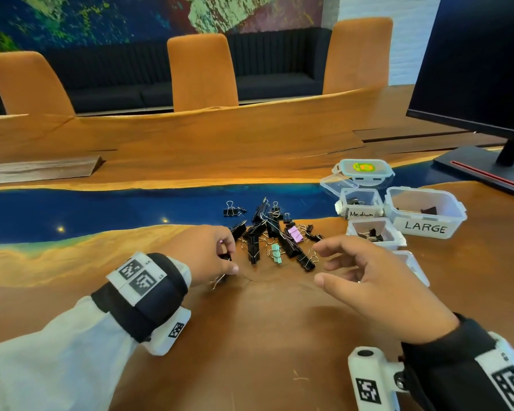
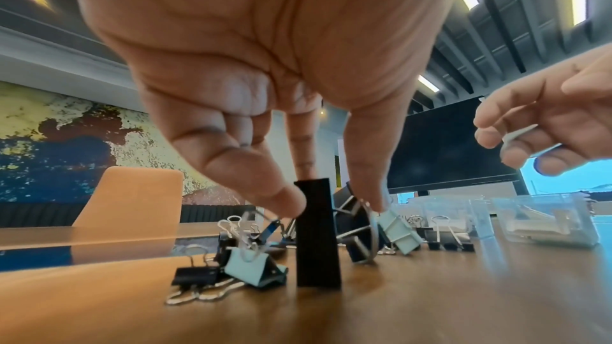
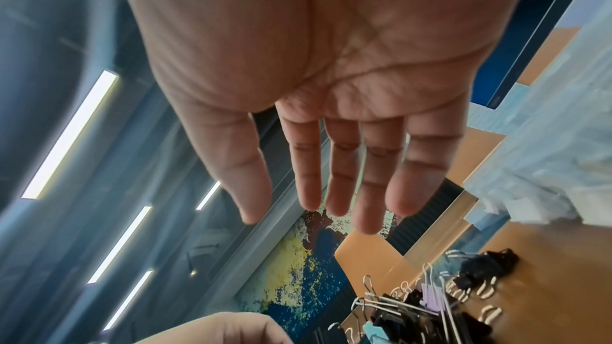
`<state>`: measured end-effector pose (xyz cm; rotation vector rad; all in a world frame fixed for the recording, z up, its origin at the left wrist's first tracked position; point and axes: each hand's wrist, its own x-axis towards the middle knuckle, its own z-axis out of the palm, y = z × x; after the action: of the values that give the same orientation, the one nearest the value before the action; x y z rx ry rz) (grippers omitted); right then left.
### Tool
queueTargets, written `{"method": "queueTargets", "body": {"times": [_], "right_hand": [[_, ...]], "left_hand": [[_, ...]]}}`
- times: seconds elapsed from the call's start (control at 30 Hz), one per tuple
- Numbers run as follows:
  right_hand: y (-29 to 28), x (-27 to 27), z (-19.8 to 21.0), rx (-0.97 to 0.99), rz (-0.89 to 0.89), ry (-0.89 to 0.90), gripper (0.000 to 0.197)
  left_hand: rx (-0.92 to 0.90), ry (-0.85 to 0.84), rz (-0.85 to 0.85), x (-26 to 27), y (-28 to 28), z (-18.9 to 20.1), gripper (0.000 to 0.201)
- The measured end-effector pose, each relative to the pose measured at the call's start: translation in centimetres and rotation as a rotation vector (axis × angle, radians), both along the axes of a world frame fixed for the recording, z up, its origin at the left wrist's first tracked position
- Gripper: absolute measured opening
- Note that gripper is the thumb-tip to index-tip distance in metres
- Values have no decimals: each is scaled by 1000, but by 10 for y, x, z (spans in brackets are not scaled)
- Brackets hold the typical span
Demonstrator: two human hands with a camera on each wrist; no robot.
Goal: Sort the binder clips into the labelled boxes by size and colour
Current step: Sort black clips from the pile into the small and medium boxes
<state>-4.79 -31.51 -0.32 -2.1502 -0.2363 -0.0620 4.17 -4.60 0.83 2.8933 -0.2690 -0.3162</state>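
Reaching down at the left edge of the pile of binder clips (image 1: 272,232), your left hand (image 1: 204,255) has its fingers curled onto a black clip (image 1: 225,258) on the worktop (image 1: 264,336). In the left wrist view the thumb and fingers (image 2: 271,192) come down around a tall black clip (image 2: 317,234) standing on end, but I cannot tell if the grip already closes on it or only touches it.

Your right hand (image 1: 377,281) hovers above the worktop, to the right of the pile, with released grip: the right wrist view shows the palm flat and the fingers (image 3: 344,179) straight, holding nothing.

The pile lies between your two hands and a little beyond them, where the wood meets the blue strip. It is mostly black clips of several sizes, with a mint clip (image 1: 276,253) near its front and a lilac clip (image 1: 295,234) near its middle.

The boxes stand to the right of the pile, close together. The box marked Medium (image 1: 361,206) and the box marked LARGE (image 1: 425,213) each hold some dark clips. An unlabelled-looking box (image 1: 374,232) in front of Medium also holds black clips. Behind them lies a lid with a green and yellow sticker (image 1: 365,169). A dark monitor (image 1: 481,63) stands at the far right, and three orange chairs (image 1: 202,71) stand behind the worktop.
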Motion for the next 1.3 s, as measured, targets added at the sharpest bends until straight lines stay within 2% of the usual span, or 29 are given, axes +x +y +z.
{"method": "queueTargets", "body": {"times": [0.13,0.23,0.37,0.5,0.57,0.73,0.87,1.0,1.1,1.2,1.3], "right_hand": [[2,-1,0,-15,7,13,40],[10,-2,-1,-12,37,-4,43],[26,-6,-1,7,107,11,54],[39,-7,-1,151,50,55,54],[44,-7,-2,226,23,89,43],[43,-6,-1,387,24,165,17],[37,-1,4,519,7,267,18],[36,-1,8,611,-8,331,18],[34,-2,9,695,-20,383,16],[31,-1,12,732,-64,353,13],[30,3,9,744,-129,326,11]], "left_hand": [[-56,12,-55,-11,-3,0,12],[-383,38,28,-22,-5,9,7],[-802,174,53,-39,-13,27,8],[-1095,210,102,-54,-28,25,12],[-1188,206,139,-57,-34,19,12],[-1150,129,100,-56,-40,10,13],[-787,-108,-41,-57,-36,3,17],[-676,-210,-107,-59,-35,8,15],[-569,-206,-182,-63,-35,12,15],[-570,-207,-183,-64,-33,12,14],[-655,-216,-168,-62,-30,12,13]]}}
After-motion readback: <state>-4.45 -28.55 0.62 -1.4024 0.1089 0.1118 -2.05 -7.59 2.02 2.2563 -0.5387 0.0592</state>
